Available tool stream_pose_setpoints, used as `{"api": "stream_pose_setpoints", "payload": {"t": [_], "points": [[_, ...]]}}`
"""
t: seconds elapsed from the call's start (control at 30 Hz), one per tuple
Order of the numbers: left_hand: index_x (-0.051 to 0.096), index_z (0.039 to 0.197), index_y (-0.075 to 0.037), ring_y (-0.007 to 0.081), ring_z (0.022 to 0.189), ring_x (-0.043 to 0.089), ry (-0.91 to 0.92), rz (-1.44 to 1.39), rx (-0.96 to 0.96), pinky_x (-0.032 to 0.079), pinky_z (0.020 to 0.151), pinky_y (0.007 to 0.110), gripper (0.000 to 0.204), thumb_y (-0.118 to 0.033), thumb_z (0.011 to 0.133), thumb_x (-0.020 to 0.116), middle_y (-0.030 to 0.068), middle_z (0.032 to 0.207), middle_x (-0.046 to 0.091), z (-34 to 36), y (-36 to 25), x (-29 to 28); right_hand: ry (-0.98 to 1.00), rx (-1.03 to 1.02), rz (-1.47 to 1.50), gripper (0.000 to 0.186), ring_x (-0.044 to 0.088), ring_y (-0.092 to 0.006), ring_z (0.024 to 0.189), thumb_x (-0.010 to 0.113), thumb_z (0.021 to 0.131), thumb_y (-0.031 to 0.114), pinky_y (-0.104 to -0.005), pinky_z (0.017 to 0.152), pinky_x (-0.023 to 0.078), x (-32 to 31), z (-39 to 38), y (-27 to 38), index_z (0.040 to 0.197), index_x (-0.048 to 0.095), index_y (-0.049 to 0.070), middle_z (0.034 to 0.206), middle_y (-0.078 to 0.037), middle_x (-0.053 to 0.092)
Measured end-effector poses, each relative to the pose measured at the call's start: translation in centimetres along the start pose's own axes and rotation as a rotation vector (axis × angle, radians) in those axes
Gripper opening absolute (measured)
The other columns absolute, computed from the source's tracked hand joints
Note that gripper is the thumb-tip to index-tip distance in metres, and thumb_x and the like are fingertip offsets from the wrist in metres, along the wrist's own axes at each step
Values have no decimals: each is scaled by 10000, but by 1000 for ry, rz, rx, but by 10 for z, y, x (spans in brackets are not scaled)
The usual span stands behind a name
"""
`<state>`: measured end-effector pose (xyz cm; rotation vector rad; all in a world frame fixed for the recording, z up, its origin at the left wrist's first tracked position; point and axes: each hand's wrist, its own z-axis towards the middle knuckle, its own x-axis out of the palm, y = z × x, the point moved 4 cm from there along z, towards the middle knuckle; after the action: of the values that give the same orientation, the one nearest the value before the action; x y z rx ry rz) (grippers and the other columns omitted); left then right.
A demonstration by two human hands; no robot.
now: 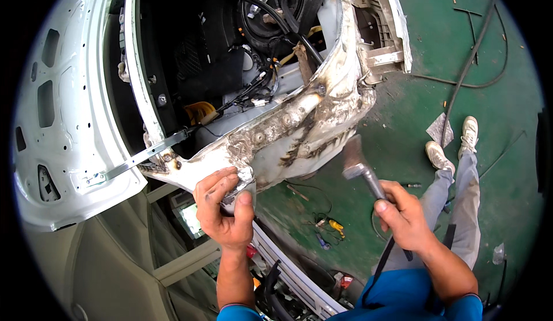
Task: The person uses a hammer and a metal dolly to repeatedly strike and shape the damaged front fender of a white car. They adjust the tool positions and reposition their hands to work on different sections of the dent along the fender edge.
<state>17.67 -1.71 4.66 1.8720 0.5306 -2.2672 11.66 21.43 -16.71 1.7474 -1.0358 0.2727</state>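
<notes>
My right hand [404, 214] is wrapped round the handle of a hammer [360, 162]. Its metal head points up and left, apart from the car body, over the floor. At the lower corner of the bare, scorched rear body panel [271, 128] is my left hand [224, 206], its fingers and thumb curled round a grey metal piece [246, 189]. Whether that piece is a loose block or part of the panel corner, I cannot tell. The panel's surface is scraped, with brown burn marks and patches of worn white paint.
A white door-like panel [72, 108] stands at the left, joined by a metal bar [138, 158]. Wiring [253, 85] and a spare wheel [271, 15] fill the opening. Hoses [469, 53], a T-shaped rod [472, 27] and a yellow tool [336, 226] lie on the green floor.
</notes>
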Motion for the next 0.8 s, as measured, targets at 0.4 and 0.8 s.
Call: {"api": "stream_pose_setpoints", "payload": {"t": [0.4, 0.8], "points": [[664, 1088, -54, 304, 950, 686, 82, 144, 133, 498, 840, 392, 474, -120, 645, 822, 124, 1064, 720, 17, 3, -11, 152, -386, -152, 147, 586, -104, 652, 671, 955, 115, -280, 593, 485, 34, 31, 18, 1014, 607, -4, 831, -50, 642], [665, 1074, -65, 295, 917, 716, 56, 162, 177, 519, 773, 376, 460, -145, 647, 818, 106, 1042, 746, 13, 4, -8, 86, -926, -386, 504, 662, -230, 617, 702, 575, -48, -343, 533, 508, 94, 78, 47, 1070, 675, 41, 759, -39, 679]]}}
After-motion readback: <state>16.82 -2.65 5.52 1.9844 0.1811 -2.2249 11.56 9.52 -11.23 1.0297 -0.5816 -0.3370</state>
